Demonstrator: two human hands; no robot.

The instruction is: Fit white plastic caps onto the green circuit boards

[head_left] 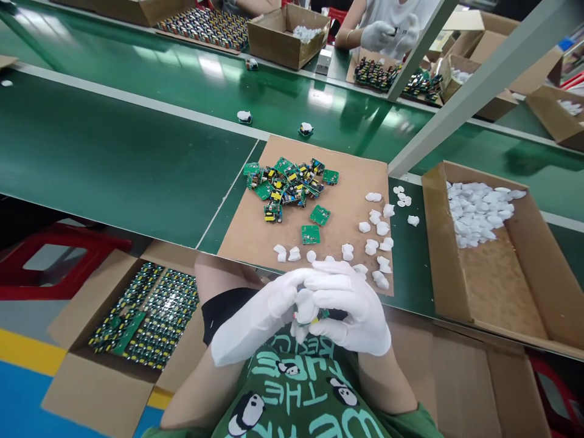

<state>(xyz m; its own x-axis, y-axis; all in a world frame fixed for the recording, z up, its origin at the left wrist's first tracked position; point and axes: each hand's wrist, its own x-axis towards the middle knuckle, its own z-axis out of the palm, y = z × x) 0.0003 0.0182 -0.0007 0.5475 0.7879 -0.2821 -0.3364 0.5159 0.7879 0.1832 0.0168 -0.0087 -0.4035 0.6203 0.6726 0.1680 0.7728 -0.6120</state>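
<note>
Both my hands wear white gloves and meet close to my chest. My left hand (255, 316) and my right hand (353, 310) are closed together around a small white plastic shell with a green circuit board (306, 311) in it. Just beyond them lies a cardboard sheet (347, 176) bearing a pile of green circuit boards (287, 182), two loose boards (314, 225), and several white plastic shells (376, 234) scattered along its near and right side.
An open carton (542, 274) of white shells sits at right. A box of circuit boards (146, 316) stands on the floor at left beside a red stool (55, 255). Across the green conveyor (137, 79), a gloved co-worker (387, 33) handles parts. A grey frame post (456, 91) slants overhead.
</note>
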